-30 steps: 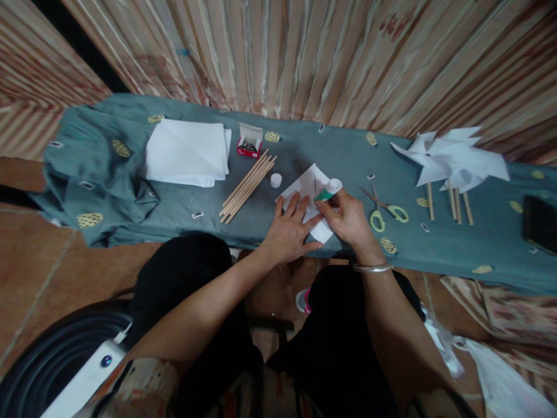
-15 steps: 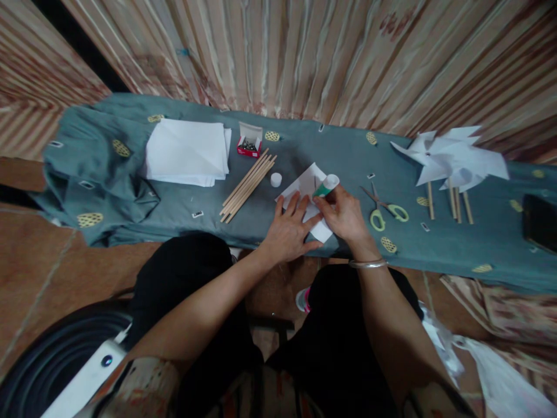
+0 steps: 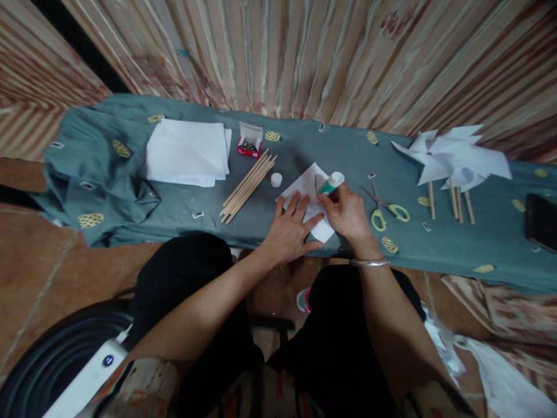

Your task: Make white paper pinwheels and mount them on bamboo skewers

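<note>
On tablecloth (image 3: 435, 249), apparently gluing paper (image 3: 305, 181) beneath spread left hand (image 3: 287, 231), gripping glue stick (image 3: 332, 182) in curled right hand (image 3: 349, 215), next needing steadiness.

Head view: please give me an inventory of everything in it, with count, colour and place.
Paper sheet: one, white, under the left hand
Tube: one, green and white, in the right hand
Cap: one, white, left of the sheet
Loose sticks: several, tan, left of the cap
Box: one, red, open, holding small metal pieces
Paper stack: one, white, left of the box
Scissors: one pair, green-handled, right of the tube
Pinwheels: at least two, white, far right
Dark object: one, right edge
Cloth: one, grey-green, beneath these
Curtain: striped tan, behind
Plastic bag: one, whitish, lower right
White device: one, lower left
Bangle: one, silvery, right wrist
Left hand: one, bare, on the sheet
Right hand: one, bare, gripping the tube
</note>
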A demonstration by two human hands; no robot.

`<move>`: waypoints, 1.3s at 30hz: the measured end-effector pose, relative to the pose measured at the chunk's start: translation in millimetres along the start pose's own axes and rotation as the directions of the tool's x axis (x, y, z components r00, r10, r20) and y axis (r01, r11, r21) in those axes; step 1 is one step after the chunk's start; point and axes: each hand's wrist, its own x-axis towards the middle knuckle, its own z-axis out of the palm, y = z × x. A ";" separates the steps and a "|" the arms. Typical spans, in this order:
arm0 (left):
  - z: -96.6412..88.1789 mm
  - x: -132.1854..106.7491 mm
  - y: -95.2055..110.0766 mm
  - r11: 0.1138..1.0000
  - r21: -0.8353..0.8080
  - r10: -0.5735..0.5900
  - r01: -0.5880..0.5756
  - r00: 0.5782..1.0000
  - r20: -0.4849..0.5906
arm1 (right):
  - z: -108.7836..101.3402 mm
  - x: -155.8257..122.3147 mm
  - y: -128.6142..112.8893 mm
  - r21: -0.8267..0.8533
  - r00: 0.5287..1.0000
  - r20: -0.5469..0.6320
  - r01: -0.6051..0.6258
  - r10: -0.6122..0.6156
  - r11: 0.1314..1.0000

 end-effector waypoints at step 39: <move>0.3 -0.8 -1.0 1.000 -0.030 0.005 -0.004 1.000 0.011 | 3.3 3.5 -2.7 0.919 0.951 0.106 -0.205 0.290 0.338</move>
